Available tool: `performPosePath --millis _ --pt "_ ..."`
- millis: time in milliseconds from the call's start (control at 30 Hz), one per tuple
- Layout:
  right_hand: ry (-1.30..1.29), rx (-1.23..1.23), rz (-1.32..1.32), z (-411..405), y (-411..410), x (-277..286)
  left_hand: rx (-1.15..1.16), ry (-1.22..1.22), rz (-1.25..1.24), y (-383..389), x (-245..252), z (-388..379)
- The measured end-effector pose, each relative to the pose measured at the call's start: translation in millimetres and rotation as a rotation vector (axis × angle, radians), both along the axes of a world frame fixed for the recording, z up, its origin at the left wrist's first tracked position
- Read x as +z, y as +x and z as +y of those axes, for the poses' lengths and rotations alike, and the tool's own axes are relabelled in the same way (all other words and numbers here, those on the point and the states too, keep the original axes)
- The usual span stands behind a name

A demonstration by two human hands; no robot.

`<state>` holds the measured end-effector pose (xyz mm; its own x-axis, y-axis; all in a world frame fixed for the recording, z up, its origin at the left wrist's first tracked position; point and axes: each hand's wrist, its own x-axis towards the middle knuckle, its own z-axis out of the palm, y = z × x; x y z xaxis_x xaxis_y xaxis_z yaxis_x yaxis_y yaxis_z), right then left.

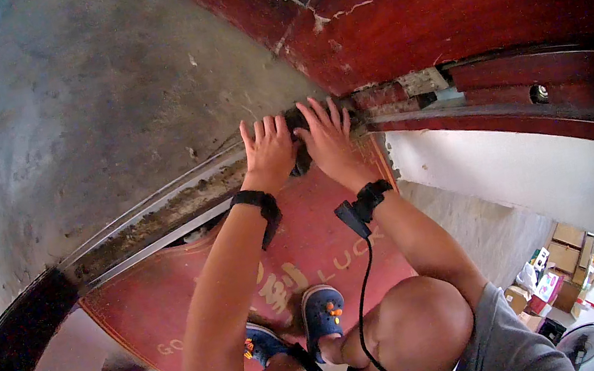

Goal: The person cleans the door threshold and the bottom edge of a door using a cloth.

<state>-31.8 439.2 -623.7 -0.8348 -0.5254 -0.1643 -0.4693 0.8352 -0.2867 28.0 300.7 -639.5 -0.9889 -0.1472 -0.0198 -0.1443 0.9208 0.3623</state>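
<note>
A dark bunched thing, seemingly a cloth [302,163], lies at the right end of the door sill [210,184]. My left hand [269,146] holds it down from the left, its fingers stretched towards the concrete floor. From the right, my right hand [326,134] presses on the same cloth with fingers spread and the thumb turned inward. Both palms are hidden. The sill has a metal track along it and brown dirt on its surface. Beside the right fingertips stands the lower corner of a red door [420,6] with peeling, scuffed edges.
A red doormat [291,226] bearing writing lies under my blue clogs [325,314]. Black straps circle both wrists, and a cable [363,314] hangs from the right one. The red door frame [503,97] runs rightward. Boxes [542,287] and a fan [583,344] stand at lower right.
</note>
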Motion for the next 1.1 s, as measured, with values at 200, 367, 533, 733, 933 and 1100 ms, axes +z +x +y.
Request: performPosePath --millis 200,367,533,733,933,1100 --pt "-0.092 0.026 0.085 -7.8 -13.8 -10.0 0.06 -0.146 0.065 -1.9 -7.6 9.4" --pt "-0.059 -0.038 0.033 -21.0 -26.3 -9.7 0.075 -0.164 0.092 -10.4 -10.0 16.6" --pt "-0.029 -0.029 0.023 -18.1 -25.4 -10.2 0.092 -0.06 -0.037 -12.8 -9.5 10.2" --pt "0.151 0.138 -0.06 9.8 3.2 14.2 -0.043 0.043 -0.068 8.8 6.6 -13.7" --pt "-0.011 0.177 -0.117 4.2 -15.0 16.7 -0.109 0.069 -0.18 3.4 8.7 -13.1" --pt "-0.173 0.173 -0.086 6.2 -15.2 5.9 0.014 0.008 -0.106 4.1 5.5 0.3"
